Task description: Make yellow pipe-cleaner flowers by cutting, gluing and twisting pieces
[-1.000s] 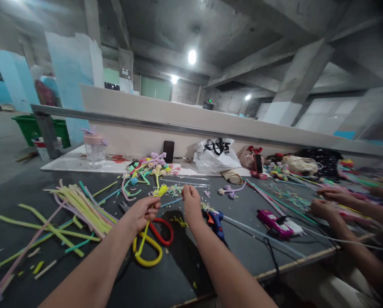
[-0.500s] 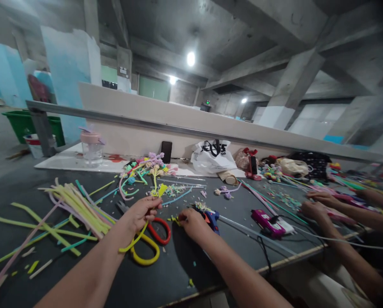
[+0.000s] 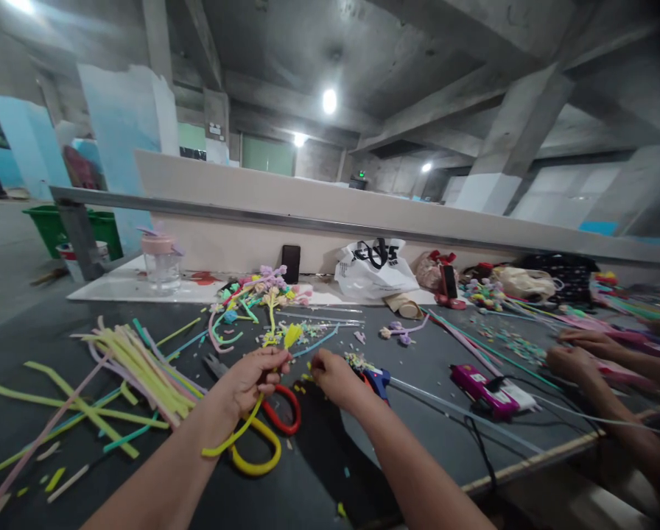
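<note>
My left hand point(image 3: 261, 375) pinches a yellow fuzzy stem point(image 3: 236, 440), whose lower end curves out below the palm. At its top, above my fingertips, sits a small yellow tuft point(image 3: 292, 336). Just to the right, my right hand point(image 3: 333, 377) has thumb and fingers pressed together near small yellow bits; what lies between the fingertips is hidden. Scissors point(image 3: 264, 456) with one red and one yellow handle loop lie under and beside my left hand. Behind my right hand a blue glue gun point(image 3: 378, 380) rests on the dark table point(image 3: 302, 486).
Loose pastel fuzzy strips point(image 3: 142, 375) lie at left. Finished-looking flower pieces point(image 3: 269, 283) are heaped behind. A clear cup point(image 3: 161, 263), a phone point(image 3: 291, 263) and a white bag point(image 3: 374, 269) stand at the back. A magenta device point(image 3: 485, 390) with cables and another person's hands point(image 3: 578, 361) are at right.
My right hand has risen slightly from the tabletop toward my left hand. The yellow tuft now stands more upright above my left fingertips. The whole view has shifted a little.
</note>
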Demonstrator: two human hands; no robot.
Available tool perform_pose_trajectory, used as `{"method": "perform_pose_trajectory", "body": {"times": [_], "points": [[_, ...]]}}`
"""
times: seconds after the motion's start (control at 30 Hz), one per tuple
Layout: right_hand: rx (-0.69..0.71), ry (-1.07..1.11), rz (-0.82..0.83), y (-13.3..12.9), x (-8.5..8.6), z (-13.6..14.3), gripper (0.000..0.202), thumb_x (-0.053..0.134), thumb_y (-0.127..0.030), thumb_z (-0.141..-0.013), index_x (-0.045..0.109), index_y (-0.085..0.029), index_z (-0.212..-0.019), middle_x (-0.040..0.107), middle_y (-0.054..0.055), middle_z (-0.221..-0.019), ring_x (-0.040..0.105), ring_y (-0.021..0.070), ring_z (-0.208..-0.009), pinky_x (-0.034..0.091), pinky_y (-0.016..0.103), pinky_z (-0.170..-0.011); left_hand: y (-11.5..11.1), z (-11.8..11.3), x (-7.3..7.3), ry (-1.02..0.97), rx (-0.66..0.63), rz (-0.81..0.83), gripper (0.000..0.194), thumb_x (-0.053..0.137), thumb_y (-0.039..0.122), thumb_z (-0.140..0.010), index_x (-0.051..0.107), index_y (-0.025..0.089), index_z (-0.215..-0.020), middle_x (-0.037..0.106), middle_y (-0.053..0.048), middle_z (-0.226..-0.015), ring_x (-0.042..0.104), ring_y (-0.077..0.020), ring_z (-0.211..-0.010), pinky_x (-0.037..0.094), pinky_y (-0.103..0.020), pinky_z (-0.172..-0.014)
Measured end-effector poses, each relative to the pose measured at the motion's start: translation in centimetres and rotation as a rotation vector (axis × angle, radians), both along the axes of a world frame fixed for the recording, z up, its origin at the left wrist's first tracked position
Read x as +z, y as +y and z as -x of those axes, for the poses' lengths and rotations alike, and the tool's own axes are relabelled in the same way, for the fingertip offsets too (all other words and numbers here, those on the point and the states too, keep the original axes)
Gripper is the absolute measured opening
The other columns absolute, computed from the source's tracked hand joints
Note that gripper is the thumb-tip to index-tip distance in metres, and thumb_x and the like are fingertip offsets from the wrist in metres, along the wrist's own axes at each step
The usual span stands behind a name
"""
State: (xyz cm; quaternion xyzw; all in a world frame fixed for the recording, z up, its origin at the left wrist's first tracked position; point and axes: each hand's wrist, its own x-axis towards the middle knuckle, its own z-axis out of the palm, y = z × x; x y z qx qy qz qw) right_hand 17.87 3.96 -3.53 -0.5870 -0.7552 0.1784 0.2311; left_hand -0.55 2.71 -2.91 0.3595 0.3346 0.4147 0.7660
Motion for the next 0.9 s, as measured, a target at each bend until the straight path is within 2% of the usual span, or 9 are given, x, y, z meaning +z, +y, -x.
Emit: {"method": "perform_pose_trajectory", "body": {"times": [0.1, 0.27, 0.33, 0.47, 0.63, 0.73, 0.9], "points": [[0.028, 0.144, 0.044, 0.7, -0.3, 0.0, 0.025, 0.043, -0.007, -0.069, 0.059, -0.017, -0.086, 0.057, -0.002, -0.064, 0.048, 0.0118, -0.058, 0.035, 0.022, -0.054, 0.1, 0.0, 0.1, -0.007, -0.008, 0.021, 0.008, 0.057, 0.016, -0.075, 0.051, 0.012, -0.071, 0.047, 0.003, -0.057, 0.029, 0.0021, -0.034, 0.018, -0.007, -0.028], [0.116, 0.345, 0.125, 0.8, -1.0, -0.2, 0.011, 0.047, -0.016, -0.069, 0.057, -0.018, -0.072, 0.048, -0.007, -0.052, 0.038, 0.0077, -0.042, 0.031, 0.019, -0.043, 0.3, 0.0, -0.1, 0.008, 0.016, 0.026, 0.010, 0.058, 0.016, -0.074, 0.050, 0.012, -0.070, 0.048, 0.002, -0.057, 0.032, 0.0015, -0.035, 0.018, -0.007, -0.028], [0.123, 0.400, 0.118, 0.7, -1.2, -0.4, 0.003, 0.053, -0.019, -0.066, 0.056, -0.018, -0.066, 0.046, -0.007, -0.050, 0.037, 0.0075, -0.041, 0.030, 0.019, -0.042, 0.3, 0.0, -0.3, 0.021, 0.033, 0.021, 0.012, 0.060, 0.017, -0.073, 0.049, 0.013, -0.069, 0.049, 0.003, -0.056, 0.032, 0.0014, -0.035, 0.017, -0.008, -0.028], [0.166, 0.509, 0.083, 0.6, -1.4, -0.3, 0.006, 0.060, -0.021, -0.063, 0.057, -0.017, -0.061, 0.051, -0.005, -0.056, 0.043, 0.0087, -0.052, 0.034, 0.020, -0.050, 0.4, -0.4, -0.7, 0.045, 0.055, 0.007, 0.014, 0.062, 0.019, -0.071, 0.050, 0.013, -0.071, 0.051, 0.002, -0.058, 0.033, 0.0013, -0.035, 0.017, -0.008, -0.028], [0.233, 0.618, 0.182, -0.2, -1.0, 0.4, 0.012, 0.059, -0.029, -0.068, 0.060, -0.017, -0.065, 0.047, -0.006, -0.048, 0.036, 0.0061, -0.038, 0.027, 0.019, -0.039, 0.3, -0.9, -1.0, 0.082, 0.079, -0.021, 0.016, 0.064, 0.021, -0.069, 0.050, 0.013, -0.069, 0.055, 0.000, -0.065, 0.034, 0.0018, -0.036, 0.018, -0.009, -0.029], [0.197, 0.712, 0.161, -0.4, -0.7, 0.4, 0.018, 0.058, -0.034, -0.071, 0.060, -0.017, -0.066, 0.042, -0.007, -0.045, 0.034, 0.0056, -0.037, 0.026, 0.019, -0.038, 0.3, -1.0, -1.0, 0.129, 0.094, -0.037, 0.018, 0.066, 0.021, -0.067, 0.051, 0.013, -0.068, 0.055, 0.000, -0.063, 0.032, 0.0021, -0.035, 0.015, -0.010, -0.030], [0.077, 0.879, 0.074, 0.0, -0.7, 0.2, 0.017, 0.060, -0.034, -0.068, 0.053, -0.018, -0.069, 0.045, -0.008, -0.052, 0.034, 0.0053, -0.038, 0.025, 0.019, -0.038, 0.3, -1.2, -1.2, 0.224, 0.128, -0.057, 0.022, 0.069, 0.026, -0.062, 0.051, 0.014, -0.069, 0.056, 0.001, -0.056, 0.029, 0.0016, -0.032, 0.013, -0.011, -0.030]]}}
